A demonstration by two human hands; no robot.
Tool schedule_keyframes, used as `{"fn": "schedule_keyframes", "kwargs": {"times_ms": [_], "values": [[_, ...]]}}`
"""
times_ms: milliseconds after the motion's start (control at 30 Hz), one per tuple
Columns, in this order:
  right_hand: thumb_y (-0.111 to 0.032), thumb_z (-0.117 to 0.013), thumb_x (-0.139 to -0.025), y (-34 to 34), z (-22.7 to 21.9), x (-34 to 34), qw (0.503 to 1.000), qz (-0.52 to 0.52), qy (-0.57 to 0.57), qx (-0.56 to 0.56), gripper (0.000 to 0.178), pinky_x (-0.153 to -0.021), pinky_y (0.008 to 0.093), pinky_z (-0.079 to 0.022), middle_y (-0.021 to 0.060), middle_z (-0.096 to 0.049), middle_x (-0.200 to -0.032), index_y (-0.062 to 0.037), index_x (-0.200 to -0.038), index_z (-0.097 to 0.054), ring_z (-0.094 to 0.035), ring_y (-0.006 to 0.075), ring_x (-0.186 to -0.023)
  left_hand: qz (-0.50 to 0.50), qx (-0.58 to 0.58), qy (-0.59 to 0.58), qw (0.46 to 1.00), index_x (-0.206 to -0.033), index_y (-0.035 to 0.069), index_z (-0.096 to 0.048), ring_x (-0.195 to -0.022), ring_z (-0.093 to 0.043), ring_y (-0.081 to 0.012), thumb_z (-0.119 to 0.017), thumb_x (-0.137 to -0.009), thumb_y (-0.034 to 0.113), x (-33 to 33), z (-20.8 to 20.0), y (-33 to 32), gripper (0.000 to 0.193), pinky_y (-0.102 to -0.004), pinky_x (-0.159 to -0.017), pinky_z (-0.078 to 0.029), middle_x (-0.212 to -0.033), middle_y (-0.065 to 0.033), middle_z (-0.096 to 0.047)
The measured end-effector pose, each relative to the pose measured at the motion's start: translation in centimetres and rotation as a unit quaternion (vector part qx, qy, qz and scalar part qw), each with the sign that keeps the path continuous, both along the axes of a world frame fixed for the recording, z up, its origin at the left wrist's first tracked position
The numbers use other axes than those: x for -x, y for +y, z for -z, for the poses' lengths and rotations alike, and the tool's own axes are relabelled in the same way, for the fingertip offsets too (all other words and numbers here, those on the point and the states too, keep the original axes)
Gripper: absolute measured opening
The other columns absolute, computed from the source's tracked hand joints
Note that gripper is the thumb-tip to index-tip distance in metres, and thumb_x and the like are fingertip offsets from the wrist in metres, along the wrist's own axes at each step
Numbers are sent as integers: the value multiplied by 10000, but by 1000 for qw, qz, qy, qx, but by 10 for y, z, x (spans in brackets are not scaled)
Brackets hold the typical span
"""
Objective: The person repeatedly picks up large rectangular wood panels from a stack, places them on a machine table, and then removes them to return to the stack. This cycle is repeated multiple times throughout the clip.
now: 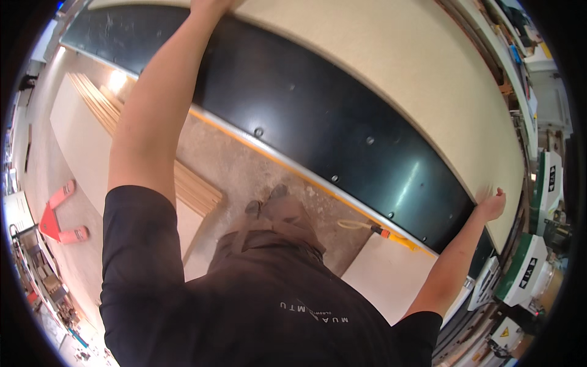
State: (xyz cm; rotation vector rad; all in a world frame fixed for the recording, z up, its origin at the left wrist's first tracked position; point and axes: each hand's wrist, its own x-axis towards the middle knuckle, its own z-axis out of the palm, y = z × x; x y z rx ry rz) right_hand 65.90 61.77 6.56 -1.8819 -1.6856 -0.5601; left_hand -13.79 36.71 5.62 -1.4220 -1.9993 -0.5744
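A large beige board (367, 55) lies across a black machine table (293, 104), its near edge curved by the lens. My left arm reaches far forward over the table, and my left hand (211, 5) is at the board's near edge. The top of the picture cuts off its fingers. Farther right, my right hand (491, 208) is at the board's near edge close to its right corner. Its fingers are partly smeared, so I cannot tell whether they grip the edge or rest on it.
Stacked pale boards (199, 189) lie low at left, beside a red floor-standing piece (52, 223). Below the table edge are another pale panel (388, 275) and an orange-yellow hose fitting (385, 233). Green-and-white machine units (520, 269) stand at right.
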Motion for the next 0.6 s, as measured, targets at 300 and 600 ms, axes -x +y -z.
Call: {"fn": "schedule_keyframes", "kwargs": {"times_ms": [300, 600], "values": [[-169, -488, -937, 17, -1, -8, 999, 20, 35, 4, 291, -913, 436, -509, 169, -713, -1109, -56, -1079, -715, -664, 346, -1040, -25, -12, 35, 999, -1203, 65, -601, -914, -643, -375, -703, -791, 268, -15, 2, 0, 470, -490, -788, -525, -934, -168, -662], [-405, -685, -879, 46, 38, -51, 985, -27, -170, -4, 554, -971, 448, -494, 205, -658, -1185, 14, -1232, -602, -612, 375, -1135, -110, -51, -211, 970, -818, 34, -721, -929, -631, -399, -464, -982, 391, -39, -17, 9, 469, -514, -843, -491, -915, -209, -694]]}}
